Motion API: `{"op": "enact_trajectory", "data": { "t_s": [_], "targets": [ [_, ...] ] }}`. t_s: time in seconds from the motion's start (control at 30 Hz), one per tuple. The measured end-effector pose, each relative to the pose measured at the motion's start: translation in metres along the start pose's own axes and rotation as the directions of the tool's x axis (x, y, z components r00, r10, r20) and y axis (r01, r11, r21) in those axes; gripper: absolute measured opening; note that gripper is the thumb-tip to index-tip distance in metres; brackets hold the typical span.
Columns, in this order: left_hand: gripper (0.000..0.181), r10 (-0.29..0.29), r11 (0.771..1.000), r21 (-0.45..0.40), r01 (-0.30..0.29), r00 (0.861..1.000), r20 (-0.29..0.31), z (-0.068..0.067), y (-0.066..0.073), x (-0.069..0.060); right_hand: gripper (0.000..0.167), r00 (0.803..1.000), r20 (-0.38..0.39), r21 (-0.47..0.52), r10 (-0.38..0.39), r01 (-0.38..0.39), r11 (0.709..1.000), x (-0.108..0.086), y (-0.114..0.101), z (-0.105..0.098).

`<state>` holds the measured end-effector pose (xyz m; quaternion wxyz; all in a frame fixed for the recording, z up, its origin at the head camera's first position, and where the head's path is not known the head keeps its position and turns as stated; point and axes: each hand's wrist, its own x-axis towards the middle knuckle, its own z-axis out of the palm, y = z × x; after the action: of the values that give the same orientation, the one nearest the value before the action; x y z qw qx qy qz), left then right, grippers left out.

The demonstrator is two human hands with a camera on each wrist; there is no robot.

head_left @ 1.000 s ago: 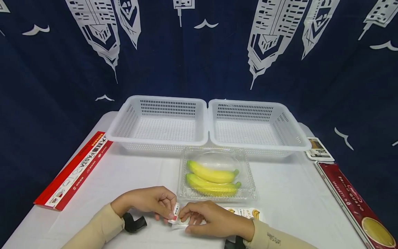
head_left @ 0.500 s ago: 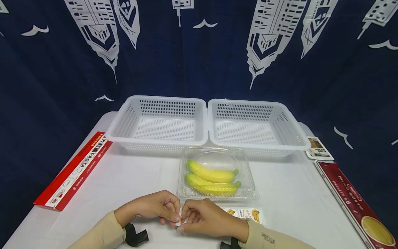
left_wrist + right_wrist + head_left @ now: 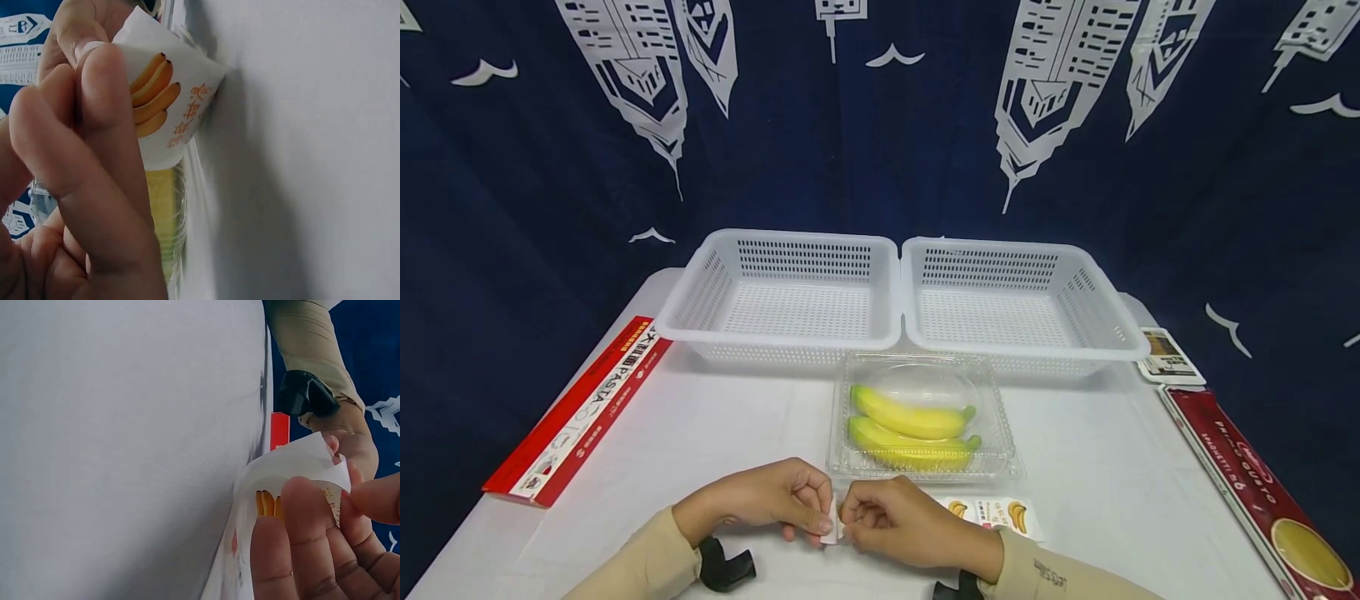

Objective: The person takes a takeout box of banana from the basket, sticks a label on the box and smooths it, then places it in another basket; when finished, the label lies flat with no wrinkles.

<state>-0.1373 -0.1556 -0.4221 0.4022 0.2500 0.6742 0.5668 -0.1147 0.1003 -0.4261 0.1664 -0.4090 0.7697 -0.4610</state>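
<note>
Between thumb and fingertips, my left hand (image 3: 786,500) pinches the end of a white strip of banana labels (image 3: 153,94), printed with bananas and orange writing. Close beside it, my right hand (image 3: 902,521) pinches the label strip at its curled edge (image 3: 294,456), between thumb and index finger. Past the right hand, more of the label strip (image 3: 996,512) lies on the table. Whether a label has come off its backing cannot be told, as the fingers hide that spot. Just behind the hands sits a clear plastic clamshell box (image 3: 1000,433) holding two yellow bananas (image 3: 913,417).
Two white perforated baskets (image 3: 805,333) (image 3: 1022,342) stand side by side at the back. A red pasta box (image 3: 576,412) lies at the left edge of the white table (image 3: 722,417). Along the right edge are a dark red spaghetti box (image 3: 1255,483) and a small card-like pack (image 3: 1168,360).
Both hands have shifted slightly, and their fingertips have come closer together at the strip's end. The piece in my left fingers has turned so its red print no longer shows. The clamshell has not moved.
</note>
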Motion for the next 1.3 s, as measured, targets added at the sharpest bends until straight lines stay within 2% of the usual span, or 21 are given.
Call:
{"op": "enact_trajectory", "data": {
  "t_s": [0.23,0.37,0.6,0.7,0.83,0.93,1.17,1.3],
  "targets": [
    [0.011,-0.027,0.999,0.046,0.029,0.999,-0.04,-0.004,0.0,-0.009,0.009,1.0,-0.023,0.147,0.0,0.004,0.989,-0.009,-0.003,-0.005],
    [0.011,-0.049,0.996,0.073,0.055,0.996,-0.079,-0.006,-0.002,-0.013,0.011,0.999,-0.033,0.19,0.013,-0.007,0.982,-0.015,-0.003,-0.01],
    [0.013,-0.107,0.988,0.1,0.121,0.984,-0.142,-0.006,-0.001,-0.019,0.015,0.999,-0.039,0.263,0.012,-0.001,0.965,-0.021,-0.002,-0.014],
    [0.014,-0.113,0.978,0.154,0.142,0.977,-0.18,-0.008,0.002,-0.019,0.013,0.999,-0.038,0.312,-0.001,0.013,0.95,-0.021,0.0,-0.015],
    [0.013,-0.088,0.949,0.272,0.158,0.964,-0.252,-0.014,0.007,-0.022,0.012,0.998,-0.052,0.315,-0.027,0.042,0.948,-0.022,0.003,-0.015],
    [0.011,-0.066,0.932,0.32,0.168,0.949,-0.307,-0.019,0.012,-0.024,0.015,0.997,-0.071,0.286,-0.027,0.046,0.957,-0.021,0.002,-0.016],
    [0.016,-0.014,0.93,0.331,0.161,0.914,-0.406,-0.029,0.019,-0.022,0.02,0.994,-0.106,0.214,-0.033,0.056,0.975,-0.018,0.0,-0.017],
    [0.02,0.029,0.929,0.341,0.143,0.892,-0.451,-0.034,0.019,-0.018,0.012,0.996,-0.088,0.253,-0.025,0.047,0.966,-0.019,-0.002,-0.018]
  ]
}}
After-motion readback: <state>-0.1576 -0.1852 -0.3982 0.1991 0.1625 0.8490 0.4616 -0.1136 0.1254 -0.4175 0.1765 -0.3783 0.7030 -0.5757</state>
